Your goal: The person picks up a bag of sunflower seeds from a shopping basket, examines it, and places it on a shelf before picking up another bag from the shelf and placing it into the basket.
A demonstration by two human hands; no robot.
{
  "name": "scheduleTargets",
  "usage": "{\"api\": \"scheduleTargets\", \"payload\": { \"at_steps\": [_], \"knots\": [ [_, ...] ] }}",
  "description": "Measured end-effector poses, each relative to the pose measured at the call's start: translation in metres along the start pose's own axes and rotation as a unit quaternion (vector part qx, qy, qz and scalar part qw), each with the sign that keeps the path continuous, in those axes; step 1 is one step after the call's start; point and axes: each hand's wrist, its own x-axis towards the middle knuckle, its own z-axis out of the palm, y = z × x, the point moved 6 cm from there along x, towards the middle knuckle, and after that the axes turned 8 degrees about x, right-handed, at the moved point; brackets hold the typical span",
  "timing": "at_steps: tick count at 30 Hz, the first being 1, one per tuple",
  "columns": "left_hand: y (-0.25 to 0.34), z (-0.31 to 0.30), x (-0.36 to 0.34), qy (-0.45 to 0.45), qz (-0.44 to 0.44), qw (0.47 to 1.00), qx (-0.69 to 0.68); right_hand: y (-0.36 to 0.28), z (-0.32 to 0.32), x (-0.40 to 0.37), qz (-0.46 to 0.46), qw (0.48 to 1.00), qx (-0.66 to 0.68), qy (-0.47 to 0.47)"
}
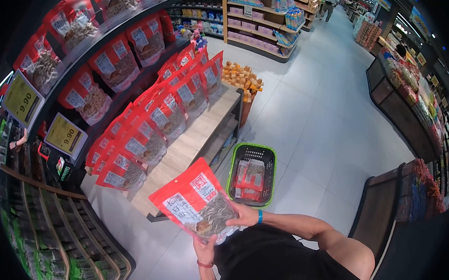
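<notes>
A red bag of seeds with a clear lower part [194, 199] is held between both hands, its printed front facing up. My left hand [205, 247] grips the bag's lower edge, with a red band at the wrist. On its right edge, my right hand [244, 215] holds on with the thumb over the front; a blue band is on that wrist. Behind the bag, a black basket with a green rim [275, 164] stands on the floor with several red bags [250, 177] inside. Rows of similar red bags [160, 118] stand upright on a wooden display ledge [181, 150] to the left.
Shelves of red bags [115, 65] with price signs [67, 134] rise at the left. A basket of wooden-looking pieces [242, 80] stands past the ledge. Dark display counters [396, 110] line the right side. A person [329, 5] is far down the aisle.
</notes>
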Motion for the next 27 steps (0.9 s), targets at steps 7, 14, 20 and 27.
{"api": "scheduleTargets", "payload": {
  "at_steps": [7, 14, 20, 27],
  "knots": [
    [0.017, -0.056, 0.024, -0.031, 0.012, 0.999, 0.041, 0.033, 0.032, 0.047, 0.053, 0.995, 0.087, 0.009],
    [-0.023, -0.101, 0.026, 0.038, -0.014, 0.999, 0.015, 0.069, 0.062, 0.077, 0.124, 0.991, 0.035, -0.028],
    [-0.013, -0.132, 0.024, 0.112, -0.001, 0.993, 0.027, 0.078, 0.085, 0.11, 0.156, 0.986, 0.054, -0.011],
    [-0.01, -0.2, 0.094, 0.193, 0.006, 0.96, 0.205, 0.096, 0.082, 0.218, 0.101, 0.993, -0.05, -0.04]
  ]
}}
